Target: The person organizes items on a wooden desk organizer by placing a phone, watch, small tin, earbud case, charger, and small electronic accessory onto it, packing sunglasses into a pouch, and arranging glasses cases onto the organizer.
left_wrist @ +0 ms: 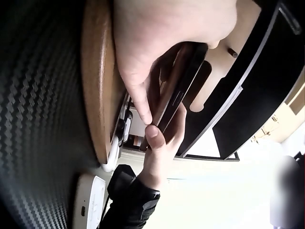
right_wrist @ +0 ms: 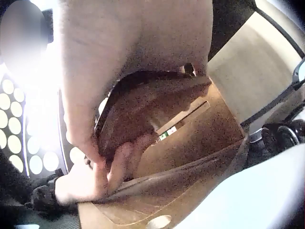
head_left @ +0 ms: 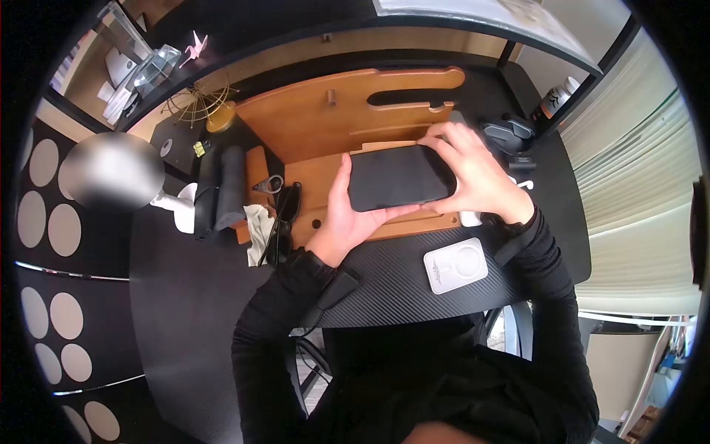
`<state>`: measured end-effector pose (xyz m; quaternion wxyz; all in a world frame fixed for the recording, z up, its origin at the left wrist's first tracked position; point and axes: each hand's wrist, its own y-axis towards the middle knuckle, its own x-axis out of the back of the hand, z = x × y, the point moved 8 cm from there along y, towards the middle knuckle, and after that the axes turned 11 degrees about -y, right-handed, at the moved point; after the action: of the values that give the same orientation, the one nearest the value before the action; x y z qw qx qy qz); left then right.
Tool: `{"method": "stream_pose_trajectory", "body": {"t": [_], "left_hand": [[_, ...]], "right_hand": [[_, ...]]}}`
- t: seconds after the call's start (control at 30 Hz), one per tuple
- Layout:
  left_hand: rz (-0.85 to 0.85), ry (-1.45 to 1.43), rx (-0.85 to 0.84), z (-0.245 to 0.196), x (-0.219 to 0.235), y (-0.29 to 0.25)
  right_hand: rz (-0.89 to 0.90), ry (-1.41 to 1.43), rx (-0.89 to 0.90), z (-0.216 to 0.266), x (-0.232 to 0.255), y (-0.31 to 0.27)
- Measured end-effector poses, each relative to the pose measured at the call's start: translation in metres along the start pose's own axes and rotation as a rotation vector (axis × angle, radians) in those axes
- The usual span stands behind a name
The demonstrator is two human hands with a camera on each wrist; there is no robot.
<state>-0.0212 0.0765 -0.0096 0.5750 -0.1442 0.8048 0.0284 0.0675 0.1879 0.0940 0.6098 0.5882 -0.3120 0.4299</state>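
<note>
I see the left hand (head_left: pixel 347 214) and right hand (head_left: pixel 477 174) gripping the smartphone (head_left: pixel 403 177) above the front edge of the wooden organizer (head_left: pixel 296 118). Likely stiff, slick, fragile: I'd hold its short ends.

RH grip (right_wrist: pixel 131 43) fills top ctr, holding dark slab (right_wrist: pixel 136 102). LH grip (right_wrist: pixel 114 169) lower L, fingers bent against same slab, near RH fingertips. Wooden stand (right_wrist: pixel 205 131) w/ long slot, ctr-R. Blk items (right_wrist: pixel 282 138) far R, blurry; dotted panel (right_wrist: pixel 14 126) far L.
</note>
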Motion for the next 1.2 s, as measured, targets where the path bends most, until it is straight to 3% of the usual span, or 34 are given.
{"method": "stream_pose_trajectory", "body": {"t": [0.17,0.33,0.4,0.63,0.7,0.87,0.93,0.97,1.07,1.13,1.2], "left_hand": [[0.039,0.035,0.0,0.001,-0.012,-0.001],[0.114,0.001,0.061,0.006,-0.015,0.0],[0.028,0.038,0.047,0.005,-0.012,0.0],[0.046,0.026,0.015,0.005,-0.012,-0.002],[-0.09,0.049,-0.035,0.002,0.003,-0.002],[-0.067,-0.005,-0.106,-0.005,0.01,-0.002],[-0.052,-0.009,-0.113,-0.008,0.008,-0.003],[-0.021,0.017,-0.113,-0.01,0.006,-0.004],[-0.004,0.037,-0.129,-0.012,0.006,-0.004],[-0.02,0.032,-0.143,-0.013,0.007,-0.004],[-0.032,0.066,-0.157,-0.013,0.005,-0.004]], "right_hand": [[-0.078,-0.064,-0.012,0.001,0.004,-0.007],[-0.092,0.042,-0.077,-0.006,0.001,-0.014],[-0.088,0.043,-0.084,-0.006,0.0,-0.015],[-0.066,0.021,-0.109,-0.008,-0.003,-0.016],[-0.045,0.028,-0.108,-0.007,-0.004,-0.017],[-0.096,0.021,-0.098,-0.008,-0.007,-0.02],[-0.239,0.287,-0.362,-0.037,-0.005,-0.029],[-0.187,0.421,-0.553,-0.043,-0.005,-0.035],[-0.145,0.637,-0.642,-0.057,-0.019,-0.04],[0.185,1.155,-0.798,-0.042,-0.044,-0.045],[0.197,1.26,-0.799,-0.041,-0.052,-0.046]]}}
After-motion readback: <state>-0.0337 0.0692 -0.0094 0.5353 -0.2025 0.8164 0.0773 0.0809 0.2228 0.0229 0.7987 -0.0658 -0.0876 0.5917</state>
